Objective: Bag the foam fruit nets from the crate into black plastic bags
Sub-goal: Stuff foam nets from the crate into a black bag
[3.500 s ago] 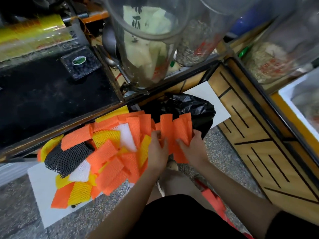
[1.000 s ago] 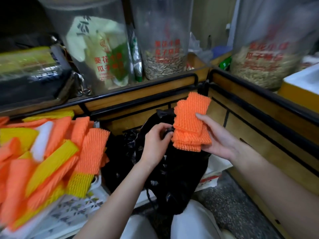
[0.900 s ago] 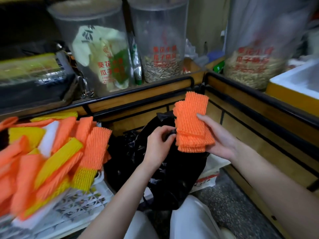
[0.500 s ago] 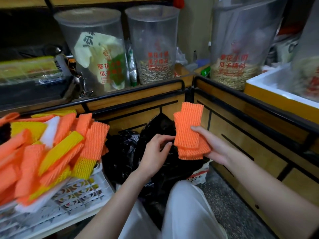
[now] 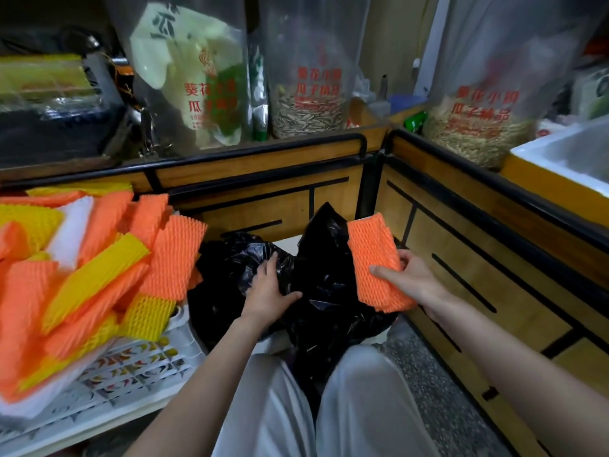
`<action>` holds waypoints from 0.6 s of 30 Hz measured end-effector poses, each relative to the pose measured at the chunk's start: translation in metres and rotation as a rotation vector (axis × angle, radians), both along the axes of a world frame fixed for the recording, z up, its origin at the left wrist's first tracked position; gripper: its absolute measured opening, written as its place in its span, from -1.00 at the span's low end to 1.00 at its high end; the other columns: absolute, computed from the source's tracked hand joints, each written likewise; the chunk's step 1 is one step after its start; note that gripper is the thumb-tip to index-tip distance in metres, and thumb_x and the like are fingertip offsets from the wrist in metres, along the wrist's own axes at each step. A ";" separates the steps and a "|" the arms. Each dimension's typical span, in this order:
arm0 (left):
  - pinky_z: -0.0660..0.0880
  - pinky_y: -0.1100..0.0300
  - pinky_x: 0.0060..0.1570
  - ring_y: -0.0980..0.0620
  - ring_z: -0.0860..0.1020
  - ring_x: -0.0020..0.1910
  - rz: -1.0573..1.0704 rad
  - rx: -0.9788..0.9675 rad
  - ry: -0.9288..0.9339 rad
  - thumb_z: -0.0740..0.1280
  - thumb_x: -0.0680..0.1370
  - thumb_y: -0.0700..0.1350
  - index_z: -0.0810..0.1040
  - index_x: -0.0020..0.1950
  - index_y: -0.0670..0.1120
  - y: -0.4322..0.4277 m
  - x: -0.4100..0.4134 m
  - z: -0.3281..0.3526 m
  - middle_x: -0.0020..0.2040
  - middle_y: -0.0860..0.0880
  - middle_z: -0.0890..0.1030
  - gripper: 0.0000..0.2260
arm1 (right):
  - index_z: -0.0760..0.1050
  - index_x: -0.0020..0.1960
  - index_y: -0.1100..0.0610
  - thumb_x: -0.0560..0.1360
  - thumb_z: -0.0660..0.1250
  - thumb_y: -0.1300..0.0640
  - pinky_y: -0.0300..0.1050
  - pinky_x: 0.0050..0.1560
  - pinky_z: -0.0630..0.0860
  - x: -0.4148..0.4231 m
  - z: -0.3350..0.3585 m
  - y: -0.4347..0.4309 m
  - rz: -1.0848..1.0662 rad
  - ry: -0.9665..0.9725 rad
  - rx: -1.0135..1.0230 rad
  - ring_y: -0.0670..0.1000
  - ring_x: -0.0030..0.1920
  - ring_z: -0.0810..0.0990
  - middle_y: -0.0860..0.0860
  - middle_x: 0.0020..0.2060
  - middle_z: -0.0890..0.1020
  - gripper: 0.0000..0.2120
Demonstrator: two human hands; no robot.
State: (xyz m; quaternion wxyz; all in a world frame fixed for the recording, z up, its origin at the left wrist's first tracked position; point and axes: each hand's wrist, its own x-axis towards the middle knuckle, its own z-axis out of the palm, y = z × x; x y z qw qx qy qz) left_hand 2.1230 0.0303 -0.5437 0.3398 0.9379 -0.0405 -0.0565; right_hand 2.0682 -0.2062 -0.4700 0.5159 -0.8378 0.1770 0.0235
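Foam fruit nets [image 5: 375,262], a small orange stack of ribbed mesh, stood tilted against the crinkled black plastic bag [image 5: 329,285], pinched by the right hand [image 5: 412,278], while the left hand [image 5: 267,298] lay nearly flat on the glossy folds beside the white lattice crate [image 5: 131,364].

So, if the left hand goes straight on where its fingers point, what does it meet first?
Probably more of the bag: the left hand lies flat on it, fingers pointing away from the person, into its folds. The counter panel stands behind, but depth is unclear.
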 end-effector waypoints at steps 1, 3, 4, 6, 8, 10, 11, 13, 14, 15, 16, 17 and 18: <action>0.24 -0.01 0.37 -0.12 0.17 0.47 -0.002 -0.063 0.029 0.44 0.45 0.00 -0.04 0.54 -0.03 -0.003 0.005 -0.004 0.51 -0.13 0.12 -0.16 | 0.28 0.38 0.19 0.41 0.46 0.03 0.08 0.15 0.51 0.003 -0.002 -0.002 0.002 0.004 -0.027 0.13 0.14 0.54 0.11 0.22 0.51 -0.36; 0.30 0.07 0.31 -0.10 0.25 0.44 -0.006 -0.142 0.098 0.43 0.46 -0.04 0.05 0.52 -0.06 -0.010 0.013 -0.011 0.48 -0.12 0.23 -0.23 | 0.27 0.39 0.19 0.40 0.46 0.03 0.11 0.17 0.50 0.007 -0.003 -0.007 0.001 0.016 -0.072 0.14 0.15 0.54 0.13 0.24 0.50 -0.33; 0.34 0.09 0.27 -0.09 0.32 0.40 -0.014 -0.143 0.126 0.42 0.47 -0.05 0.13 0.50 -0.08 -0.013 0.017 -0.016 0.44 -0.11 0.31 -0.30 | 0.26 0.40 0.20 0.40 0.46 0.02 0.11 0.17 0.50 0.010 -0.004 -0.009 -0.003 0.019 -0.090 0.15 0.16 0.54 0.14 0.25 0.50 -0.32; 0.43 0.13 0.09 -0.09 0.48 0.23 -0.033 -0.110 0.145 0.39 0.50 -0.06 0.40 0.33 -0.11 -0.019 0.023 -0.026 0.23 -0.11 0.53 -0.57 | 0.26 0.40 0.20 0.41 0.45 0.01 0.07 0.15 0.51 0.014 -0.005 -0.014 -0.010 0.017 -0.124 0.15 0.16 0.54 0.14 0.25 0.49 -0.32; 0.38 0.21 -0.18 -0.08 0.56 -0.03 -0.018 -0.126 0.091 0.34 0.54 -0.10 0.51 -0.05 -0.10 -0.023 0.025 -0.033 -0.17 -0.03 0.58 -0.91 | 0.27 0.39 0.22 0.41 0.45 0.02 0.04 0.13 0.51 0.018 -0.005 -0.017 -0.017 0.001 -0.157 0.15 0.17 0.53 0.14 0.25 0.49 -0.33; 0.26 0.26 -0.36 -0.03 0.46 -0.24 0.044 -0.246 0.015 0.32 0.54 -0.15 0.40 -0.29 -0.10 -0.026 0.026 -0.031 -0.39 0.03 0.41 -0.78 | 0.27 0.39 0.24 0.42 0.45 0.05 -0.03 0.10 0.50 0.021 -0.005 -0.020 -0.037 -0.043 -0.210 0.14 0.18 0.52 0.16 0.26 0.49 -0.35; 0.25 0.30 -0.38 -0.01 0.41 -0.28 0.079 -0.316 -0.020 0.33 0.54 -0.17 0.38 -0.32 -0.11 -0.027 0.027 -0.026 -0.42 0.04 0.37 -0.75 | 0.26 0.39 0.26 0.42 0.45 0.08 -0.05 0.09 0.49 0.023 -0.003 -0.022 -0.053 -0.068 -0.232 0.15 0.19 0.52 0.17 0.26 0.48 -0.35; 0.31 0.37 -0.34 0.01 0.44 -0.29 0.119 -0.422 -0.088 0.33 0.53 -0.17 0.48 -0.27 -0.13 -0.027 0.033 -0.007 -0.40 0.03 0.44 -0.82 | 0.25 0.39 0.29 0.42 0.45 0.10 -0.05 0.10 0.48 0.028 0.001 -0.026 -0.095 -0.121 -0.261 0.16 0.21 0.51 0.19 0.27 0.48 -0.34; 0.37 0.31 -0.27 0.02 0.48 -0.27 0.124 -0.475 -0.111 0.33 0.54 -0.16 0.53 -0.22 -0.13 -0.026 0.037 0.006 -0.36 0.02 0.49 -0.86 | 0.25 0.39 0.28 0.42 0.46 0.09 -0.03 0.12 0.49 0.031 0.004 -0.027 -0.115 -0.141 -0.273 0.16 0.20 0.51 0.18 0.27 0.48 -0.33; 0.41 0.24 -0.21 0.02 0.51 -0.24 0.125 -0.533 -0.122 0.32 0.55 -0.15 0.55 -0.19 -0.13 -0.025 0.042 0.021 -0.31 -0.02 0.54 -0.88 | 0.26 0.39 0.27 0.41 0.46 0.07 0.01 0.15 0.51 0.034 0.008 -0.029 -0.135 -0.161 -0.281 0.16 0.20 0.51 0.18 0.27 0.48 -0.33; 0.43 0.19 -0.16 0.02 0.53 -0.22 0.121 -0.592 -0.138 0.32 0.55 -0.14 0.56 -0.16 -0.13 -0.024 0.046 0.036 -0.26 -0.05 0.57 -0.88 | 0.26 0.39 0.26 0.40 0.47 0.06 0.07 0.17 0.51 0.037 0.013 -0.032 -0.152 -0.177 -0.284 0.16 0.20 0.51 0.16 0.27 0.47 -0.32; 0.44 0.17 -0.15 0.03 0.54 -0.20 0.117 -0.644 -0.165 0.32 0.55 -0.13 0.56 -0.15 -0.13 -0.022 0.048 0.052 -0.22 -0.08 0.59 -0.88 | 0.27 0.39 0.25 0.40 0.47 0.05 0.11 0.17 0.51 0.041 0.018 -0.034 -0.166 -0.191 -0.294 0.16 0.20 0.50 0.16 0.27 0.47 -0.32; 0.44 0.18 -0.15 0.04 0.54 -0.20 0.114 -0.685 -0.195 0.32 0.55 -0.13 0.57 -0.13 -0.13 -0.020 0.049 0.068 -0.20 -0.09 0.59 -0.89 | 0.28 0.39 0.24 0.40 0.47 0.04 0.13 0.17 0.50 0.044 0.023 -0.036 -0.187 -0.206 -0.308 0.16 0.20 0.50 0.16 0.27 0.46 -0.32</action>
